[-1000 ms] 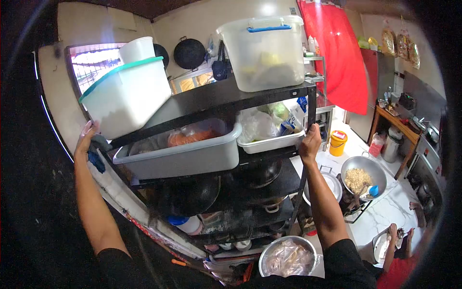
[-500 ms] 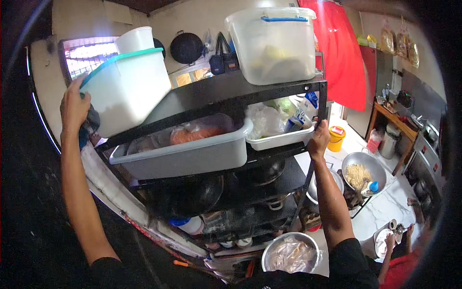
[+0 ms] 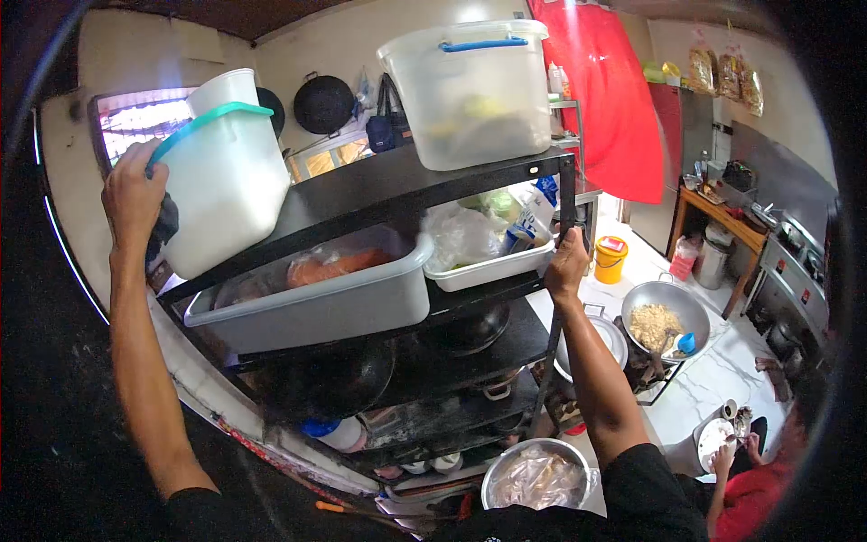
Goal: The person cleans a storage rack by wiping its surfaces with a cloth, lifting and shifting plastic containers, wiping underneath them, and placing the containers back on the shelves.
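Note:
My left hand (image 3: 135,194) is at the far left end of the black metal rack (image 3: 352,194), its fingers bent against a white tub (image 3: 226,190) with a green rim. A dark cloth (image 3: 163,228) is bunched under the fingers, between hand and tub. On the right, my right hand (image 3: 566,264) is closed around the rack's corner post (image 3: 567,194). Beside it on the top shelf stands a clear plastic bin (image 3: 470,108) with a blue handle. Below are a grey tub (image 3: 316,316) with an orange bagged item and a white tray (image 3: 492,269) of plastic bags.
Dark woks (image 3: 352,375) sit on the lower shelves. A bowl (image 3: 488,488) with a plastic-wrapped item is near my body. To the right are a large pan of food (image 3: 677,303), a yellow bucket (image 3: 611,259) and a seated person in a red shirt (image 3: 754,492).
The rack and tubs have shifted left in view as the camera turned slightly right. Both hands keep their places on the tub side and the post. More of the seated person shows.

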A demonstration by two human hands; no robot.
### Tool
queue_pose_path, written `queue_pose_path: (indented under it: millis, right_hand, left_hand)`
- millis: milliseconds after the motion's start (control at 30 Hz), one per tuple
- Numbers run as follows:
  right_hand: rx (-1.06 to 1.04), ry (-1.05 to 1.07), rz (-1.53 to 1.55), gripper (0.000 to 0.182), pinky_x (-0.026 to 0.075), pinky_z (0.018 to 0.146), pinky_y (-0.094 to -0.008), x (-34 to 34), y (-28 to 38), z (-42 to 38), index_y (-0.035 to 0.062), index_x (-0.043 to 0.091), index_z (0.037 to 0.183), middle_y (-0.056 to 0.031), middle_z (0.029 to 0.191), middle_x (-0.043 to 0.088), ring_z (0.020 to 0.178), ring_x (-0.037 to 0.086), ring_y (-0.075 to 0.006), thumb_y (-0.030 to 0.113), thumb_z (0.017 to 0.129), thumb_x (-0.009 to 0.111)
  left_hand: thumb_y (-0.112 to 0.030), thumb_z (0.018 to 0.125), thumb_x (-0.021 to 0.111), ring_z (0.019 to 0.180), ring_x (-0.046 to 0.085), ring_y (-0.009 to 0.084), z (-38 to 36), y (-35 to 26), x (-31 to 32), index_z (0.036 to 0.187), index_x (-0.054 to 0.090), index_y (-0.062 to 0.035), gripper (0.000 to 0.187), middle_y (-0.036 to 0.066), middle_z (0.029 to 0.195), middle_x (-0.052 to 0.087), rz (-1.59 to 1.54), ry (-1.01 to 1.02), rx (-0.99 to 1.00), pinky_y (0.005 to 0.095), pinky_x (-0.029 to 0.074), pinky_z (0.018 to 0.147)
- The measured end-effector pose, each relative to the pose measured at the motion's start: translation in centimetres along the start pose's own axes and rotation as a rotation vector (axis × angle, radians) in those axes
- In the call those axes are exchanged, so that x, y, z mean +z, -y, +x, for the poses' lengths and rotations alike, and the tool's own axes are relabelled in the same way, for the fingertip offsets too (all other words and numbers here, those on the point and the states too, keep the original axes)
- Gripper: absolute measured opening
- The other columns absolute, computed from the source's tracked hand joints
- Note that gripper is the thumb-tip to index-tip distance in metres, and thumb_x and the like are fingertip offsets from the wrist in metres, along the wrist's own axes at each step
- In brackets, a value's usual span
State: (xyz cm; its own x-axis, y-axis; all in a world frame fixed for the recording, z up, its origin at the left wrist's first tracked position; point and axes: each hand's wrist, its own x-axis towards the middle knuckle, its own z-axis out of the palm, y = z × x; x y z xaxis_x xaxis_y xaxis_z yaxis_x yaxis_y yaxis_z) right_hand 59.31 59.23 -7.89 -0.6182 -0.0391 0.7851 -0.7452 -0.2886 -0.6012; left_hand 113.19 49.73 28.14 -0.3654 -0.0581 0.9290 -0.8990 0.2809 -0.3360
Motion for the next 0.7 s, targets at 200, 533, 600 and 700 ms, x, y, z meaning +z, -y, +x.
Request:
queue_pose_path:
  millis: [200, 533, 600, 700]
  right_hand:
    - [0.041, 0.016, 0.024, 0.042, 0.041, 0.063, -0.0500, 0.1, -0.5, -0.1, 0.0027, 0.051, 0.088, -0.0220, 0.073, 0.053, 0.071, 0.055, -0.0453, 0.032, 0.109, 0.030]
    - [0.001, 0.006, -0.002, 0.040, 0.041, 0.065, -0.0513, 0.2, -0.6, -0.2, 0.0014, 0.051, 0.090, -0.0236, 0.077, 0.053, 0.072, 0.053, -0.0482, 0.031, 0.109, 0.030]
    - [-0.016, -0.001, -0.016, 0.041, 0.040, 0.065, -0.0514, 0.2, -0.7, -0.1, 0.0014, 0.051, 0.090, -0.0239, 0.076, 0.053, 0.072, 0.053, -0.0484, 0.031, 0.109, 0.030]
    - [-0.009, 0.002, 0.006, 0.041, 0.041, 0.065, -0.0515, 0.1, -0.5, -0.1, 0.0015, 0.051, 0.090, -0.0239, 0.076, 0.053, 0.072, 0.053, -0.0481, 0.032, 0.109, 0.030]
  left_hand:
    - [-0.008, 0.084, 0.058, 0.096, 0.066, 0.0344, 2.6, -6.7, -1.4, 0.118, 0.066, -0.0085, 0.035, 0.014, 0.106, 0.066, 0.040, 0.000, 0.118, 0.0452, 0.054, 0.083]
    - [-0.001, 0.084, 0.058, 0.095, 0.067, 0.0342, 4.7, -12.0, -2.3, 0.116, 0.063, -0.0041, 0.033, 0.015, 0.107, 0.064, 0.195, 0.025, 0.278, 0.0450, 0.056, 0.082]
    - [-0.002, 0.084, 0.059, 0.094, 0.067, 0.0330, 4.3, -11.9, -2.5, 0.117, 0.063, -0.0047, 0.033, 0.015, 0.107, 0.064, 0.184, 0.019, 0.298, 0.0436, 0.057, 0.082]
    - [-0.003, 0.085, 0.061, 0.097, 0.068, 0.0311, 3.6, -11.8, -2.9, 0.119, 0.063, -0.0057, 0.034, 0.014, 0.110, 0.066, 0.198, -0.034, 0.314, 0.0413, 0.057, 0.084]
